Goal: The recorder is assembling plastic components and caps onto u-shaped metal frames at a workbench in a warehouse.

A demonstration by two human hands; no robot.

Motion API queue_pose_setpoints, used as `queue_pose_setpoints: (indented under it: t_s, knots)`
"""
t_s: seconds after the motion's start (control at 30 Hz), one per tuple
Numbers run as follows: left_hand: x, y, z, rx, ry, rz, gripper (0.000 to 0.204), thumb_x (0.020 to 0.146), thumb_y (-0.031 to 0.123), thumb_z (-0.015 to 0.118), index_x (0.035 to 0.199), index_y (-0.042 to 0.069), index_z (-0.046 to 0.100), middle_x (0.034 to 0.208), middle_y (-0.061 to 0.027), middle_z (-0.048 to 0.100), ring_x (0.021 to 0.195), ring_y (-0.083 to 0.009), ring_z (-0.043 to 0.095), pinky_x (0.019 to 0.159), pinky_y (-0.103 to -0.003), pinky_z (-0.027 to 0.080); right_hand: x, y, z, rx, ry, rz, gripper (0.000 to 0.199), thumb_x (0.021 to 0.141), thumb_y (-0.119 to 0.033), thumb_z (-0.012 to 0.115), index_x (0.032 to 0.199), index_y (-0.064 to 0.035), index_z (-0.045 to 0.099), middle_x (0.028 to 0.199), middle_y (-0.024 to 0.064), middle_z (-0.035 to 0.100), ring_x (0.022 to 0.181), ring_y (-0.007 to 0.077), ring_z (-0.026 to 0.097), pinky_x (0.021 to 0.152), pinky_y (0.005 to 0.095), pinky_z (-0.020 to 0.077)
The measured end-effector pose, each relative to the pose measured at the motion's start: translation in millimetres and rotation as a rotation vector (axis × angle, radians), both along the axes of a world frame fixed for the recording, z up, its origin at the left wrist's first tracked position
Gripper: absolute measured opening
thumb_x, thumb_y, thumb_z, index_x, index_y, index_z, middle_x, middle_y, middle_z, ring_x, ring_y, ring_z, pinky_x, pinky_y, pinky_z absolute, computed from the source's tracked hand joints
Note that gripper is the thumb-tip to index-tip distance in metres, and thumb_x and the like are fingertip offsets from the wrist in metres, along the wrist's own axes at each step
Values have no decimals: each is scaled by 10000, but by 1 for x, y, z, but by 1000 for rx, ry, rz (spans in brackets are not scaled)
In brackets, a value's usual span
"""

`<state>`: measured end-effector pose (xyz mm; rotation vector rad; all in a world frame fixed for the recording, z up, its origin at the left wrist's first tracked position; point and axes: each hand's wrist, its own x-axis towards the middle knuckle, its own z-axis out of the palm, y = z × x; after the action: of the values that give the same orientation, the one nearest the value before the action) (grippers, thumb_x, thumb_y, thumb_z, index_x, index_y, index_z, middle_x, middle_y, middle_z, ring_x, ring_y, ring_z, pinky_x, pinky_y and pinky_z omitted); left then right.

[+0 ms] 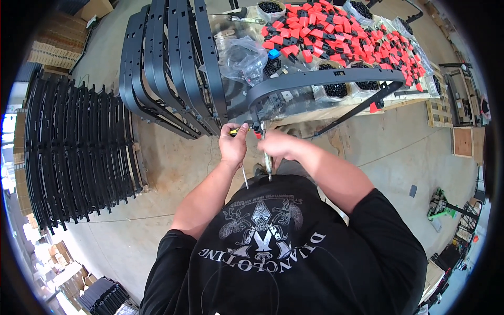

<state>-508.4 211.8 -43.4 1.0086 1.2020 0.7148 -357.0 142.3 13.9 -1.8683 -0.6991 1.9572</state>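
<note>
At the bar's (320, 79) near end, left hand (233, 143) grips a yellow-handled tool (234, 132), right hand (277, 145) a wrench (268, 168) (fastening underway; stacked bars (173, 63) wait).

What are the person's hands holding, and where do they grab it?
The left hand grips a yellow-handled tool by its handle. The right hand holds a metal tool at its upper end.

Curved bar (320, 79) on table (336, 111); stacked bars (79, 152) left.
</note>
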Motion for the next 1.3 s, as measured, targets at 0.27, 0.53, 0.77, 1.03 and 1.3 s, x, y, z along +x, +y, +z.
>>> queue_pose_setpoints:
  t_s: [0.27, 0.53, 0.77, 1.03, 1.3]
  knots:
    - [4, -2, -12, 72, 62, -4, 243, 960, 224, 731, 1036, 130, 520, 622, 18, 512, 426, -71, 391, 368, -269, 277, 5, -2, -23, 141, -501, 305, 260, 914, -223, 590, 951, 24, 663, 924, 224, 717, 805, 370, 706, 740, 472, 566]
    - [9, -7, 11, -81, 11, -38, 246, 951, 230, 743, 1011, 115, 534, 653, 27, 518, 495, -65, 410, 424, -263, 310, 1, -16, -59, 396, -845, 245, 274, 941, -218, 581, 1023, 40, 630, 809, 171, 689, 639, 318, 676, 530, 529, 550]
    - [5, -5, 5, -38, 4, -33, 246, 966, 229, 721, 1024, 129, 504, 599, 28, 478, 422, -70, 371, 367, -266, 268, 2, -3, -11, 233, -460, 333, 303, 905, -169, 562, 1061, 79, 640, 953, 279, 706, 834, 359, 735, 714, 483, 596]
    - [10, -5, -7, 65, 32, -17, 238, 964, 216, 723, 1024, 127, 510, 624, 23, 508, 434, -69, 396, 375, -262, 278, 10, -14, -49, 213, -79, -33, 229, 937, -216, 579, 979, 8, 597, 741, 144, 630, 606, 306, 661, 523, 488, 533]
    - [5, -9, -6, 109, 58, 68, 224, 929, 200, 756, 973, 80, 572, 807, 2, 609, 720, -99, 521, 657, -275, 455, 11, -8, 8, 30, 161, -134, 272, 936, -214, 571, 950, 53, 621, 785, 179, 647, 604, 344, 666, 552, 543, 560]
